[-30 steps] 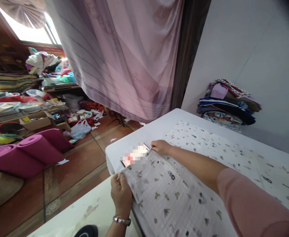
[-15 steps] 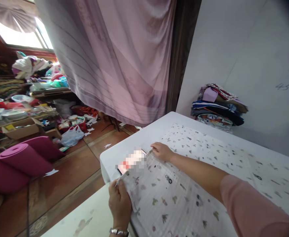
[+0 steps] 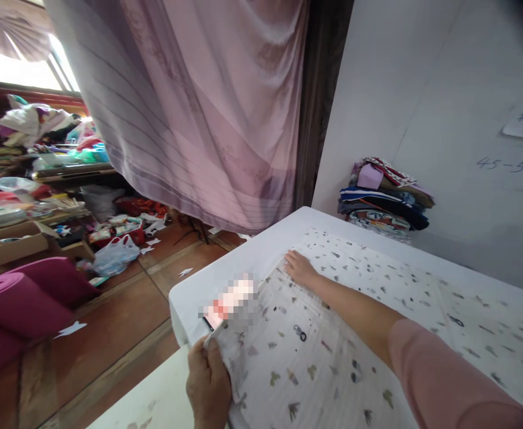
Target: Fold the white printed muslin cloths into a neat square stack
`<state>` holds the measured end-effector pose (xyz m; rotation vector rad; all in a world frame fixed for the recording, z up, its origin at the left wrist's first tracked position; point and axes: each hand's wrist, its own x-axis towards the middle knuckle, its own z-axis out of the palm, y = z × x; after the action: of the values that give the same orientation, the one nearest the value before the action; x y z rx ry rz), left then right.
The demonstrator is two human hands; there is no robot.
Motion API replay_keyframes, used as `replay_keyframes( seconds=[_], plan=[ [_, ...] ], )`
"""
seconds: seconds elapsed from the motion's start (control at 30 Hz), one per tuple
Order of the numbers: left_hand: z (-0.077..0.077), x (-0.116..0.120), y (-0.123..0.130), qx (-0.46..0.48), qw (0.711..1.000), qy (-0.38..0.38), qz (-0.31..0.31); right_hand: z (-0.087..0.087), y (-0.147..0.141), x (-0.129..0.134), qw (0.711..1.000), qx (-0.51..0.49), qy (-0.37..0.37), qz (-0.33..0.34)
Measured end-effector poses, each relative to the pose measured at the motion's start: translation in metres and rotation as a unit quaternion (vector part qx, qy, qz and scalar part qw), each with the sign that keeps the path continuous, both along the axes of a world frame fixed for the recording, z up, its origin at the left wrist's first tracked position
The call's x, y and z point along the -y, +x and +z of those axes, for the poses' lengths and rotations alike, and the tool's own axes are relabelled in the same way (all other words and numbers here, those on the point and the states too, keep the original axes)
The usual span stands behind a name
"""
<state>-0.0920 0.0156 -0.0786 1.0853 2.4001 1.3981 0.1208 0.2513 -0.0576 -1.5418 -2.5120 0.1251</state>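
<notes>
Left hand (image 3: pixel 208 384), one: closed, thumb and fingers pinched the edge of the printed cloth (image 3: pixel 319 360). Right hand (image 3: pixel 301 268), one: fingers lay over the same edge; whether they pinched it, I could not tell. The cloth stretched between my hands and toward me. Tabletop (image 3: pixel 261 257), white: bore one lit phone (image 3: pixel 238 292), just beyond that edge.

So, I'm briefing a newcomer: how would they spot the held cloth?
Before the pink curtain stands a white table. Across its near side spreads the printed cloth; unlike the matching print beyond the right forearm, its edge is in the left hand.
</notes>
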Motion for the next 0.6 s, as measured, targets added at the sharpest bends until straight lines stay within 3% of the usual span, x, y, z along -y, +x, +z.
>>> replay_keyframes(
  seconds=[0.2,0.6],
  plan=[
    [0.000,-0.002,-0.003,-0.006,0.999,-0.052,-0.008,0.003,0.035,-0.037,0.997,0.018,-0.013,-0.069],
    [0.001,-0.003,-0.005,0.006,0.999,-0.044,0.013,-0.003,0.029,-0.052,0.997,0.024,-0.032,-0.069]
  ],
)
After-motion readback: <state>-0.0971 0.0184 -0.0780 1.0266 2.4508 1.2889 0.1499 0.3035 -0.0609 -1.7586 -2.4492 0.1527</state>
